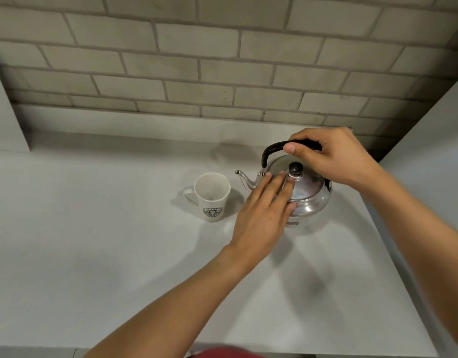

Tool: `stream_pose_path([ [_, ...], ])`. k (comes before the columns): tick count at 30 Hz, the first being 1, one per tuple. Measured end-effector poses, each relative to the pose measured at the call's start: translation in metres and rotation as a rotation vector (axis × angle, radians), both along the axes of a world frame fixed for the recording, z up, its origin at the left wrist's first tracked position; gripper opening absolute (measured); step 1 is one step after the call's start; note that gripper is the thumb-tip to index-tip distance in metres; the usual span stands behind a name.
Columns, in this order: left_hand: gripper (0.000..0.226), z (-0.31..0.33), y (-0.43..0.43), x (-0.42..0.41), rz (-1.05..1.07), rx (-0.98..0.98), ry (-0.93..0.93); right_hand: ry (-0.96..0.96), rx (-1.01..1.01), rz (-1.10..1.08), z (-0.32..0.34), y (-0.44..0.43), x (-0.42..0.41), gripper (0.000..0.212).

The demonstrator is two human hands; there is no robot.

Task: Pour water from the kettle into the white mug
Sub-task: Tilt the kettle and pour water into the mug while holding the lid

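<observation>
Kettle (pixel 304 200) upright on desk (pixel 119 254), directly under right grip (pixel 336 156). Spout (pixel 244 178) points left toward mug; long axis spout-to-handle-hinge runs left-right, roughly parallel to back wall. Right grip closed around black handle (pixel 270 149), fingers wrapped over the top, thumb tip showing at the front. Left grip (pixel 261 218) open, flat, fingers extended; fingertips resting on lid (pixel 308 186), touching base of dark knob (pixel 296 168), palm covering kettle's near-left side. Lid seated.

Mug (pixel 212 196) upright, just left of left grip, near spout tip but apart from it. Mouth open upward, handle facing left, away from kettle; green logo on the near side. Inside looks empty, hard to confirm.

Nothing between spout and mug. Brick wall (pixel 196 60) behind both grips, white panel (pixel 434 151) close on right of right grip. Red fabric (pixel 227 353) at bottom edge, near forearms.
</observation>
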State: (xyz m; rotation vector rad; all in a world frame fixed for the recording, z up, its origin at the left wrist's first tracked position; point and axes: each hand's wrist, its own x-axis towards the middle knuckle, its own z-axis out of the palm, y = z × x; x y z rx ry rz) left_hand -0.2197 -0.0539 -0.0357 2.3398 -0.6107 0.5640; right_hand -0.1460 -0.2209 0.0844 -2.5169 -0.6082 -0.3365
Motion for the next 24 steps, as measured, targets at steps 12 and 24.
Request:
stream_pose_path([
  [12, 0.054, 0.015, 0.009, 0.006, 0.084, -0.207, 0.121, -0.042, -0.288, 0.189, 0.040, 0.049, 0.021, 0.038],
  [24, 0.052, 0.004, 0.008, 0.009, 0.122, -0.355, 0.175, 0.014, -0.444, 0.273, 0.053, 0.084, 0.029, 0.041],
])
